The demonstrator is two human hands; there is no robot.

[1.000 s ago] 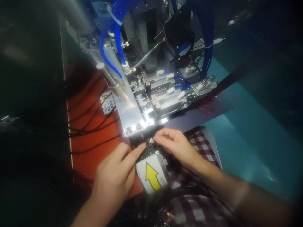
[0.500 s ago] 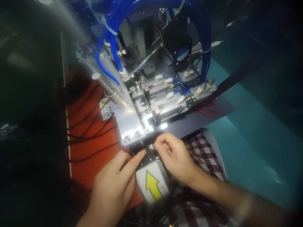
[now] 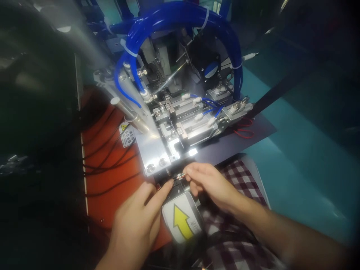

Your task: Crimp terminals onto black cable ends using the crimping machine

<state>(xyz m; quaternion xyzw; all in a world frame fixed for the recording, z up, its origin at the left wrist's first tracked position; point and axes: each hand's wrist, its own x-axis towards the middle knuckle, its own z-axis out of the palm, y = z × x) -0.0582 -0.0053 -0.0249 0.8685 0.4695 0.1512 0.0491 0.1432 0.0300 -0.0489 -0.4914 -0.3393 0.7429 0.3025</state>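
Between my hands lies a thin cable end whose small coloured wires (image 3: 181, 175) fan out over a dark metal fixture (image 3: 176, 189). My right hand (image 3: 210, 183) pinches the wire tips between thumb and forefinger, its other fingers loosely curled. From the other side, my left hand (image 3: 136, 217) has its index fingertip on the dark cable where the wires begin. The thumb of that hand is hidden, and its remaining fingers are curled under. Just behind the fingers is the bright metal plate (image 3: 153, 150) of a machine. A white pad with a yellow arrow (image 3: 181, 221) sits below, between my wrists.
Pneumatic slides (image 3: 194, 127) with white fittings stand behind the plate, under an arch of thick blue tubing (image 3: 174, 17). Several black cables (image 3: 109, 165) cross an orange panel (image 3: 98, 202) at left. A checkered cloth (image 3: 244, 180) covers my lap. Red wires (image 3: 244, 131) hang at right.
My right hand has turned flatter, its lower fingers loosening and dropping, while its pinch stays at the wires. More of the coloured wires shows. My left hand keeps its place; the view has shifted slightly.
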